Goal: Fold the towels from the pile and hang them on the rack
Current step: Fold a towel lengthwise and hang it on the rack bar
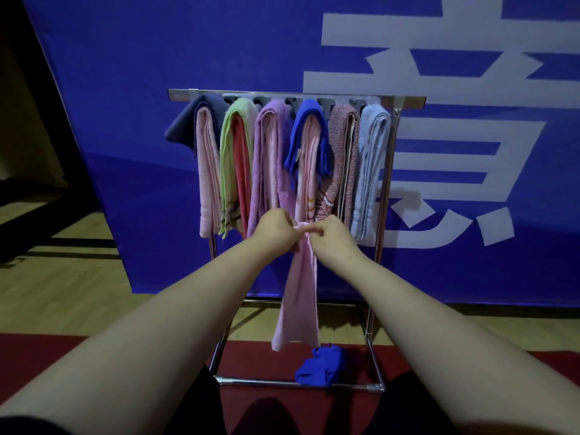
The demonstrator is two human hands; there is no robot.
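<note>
Before a metal towel rack (384,196) with a silver top bar, two bare forearms reach forward and meet at the top edge of a long pale pink terry towel (298,296). That towel hangs straight down from the hands as a narrow folded strip, its lower end free above the rack's base bar and just above a crumpled bright blue cloth (320,365) lying on the dark red mat (251,356). On the left hand (276,229) the fingers are curled tight, pinching the towel's upper corner; the right hand (332,235) has its fingertips closed on the same edge, touching the left hand's grip. Behind them, six bundles hang side by side from the rack: a navy cloth over a light pink towel (205,158), a lime green towel wrapped round a coral one (235,158), a lilac towel (270,158), a royal blue cloth over a pink patterned towel (309,142), a speckled reddish towel (342,152) and a light blue towel (372,164). A blue banner with large white characters (439,89) fills the background, standing on a wooden floor (62,293)
</note>
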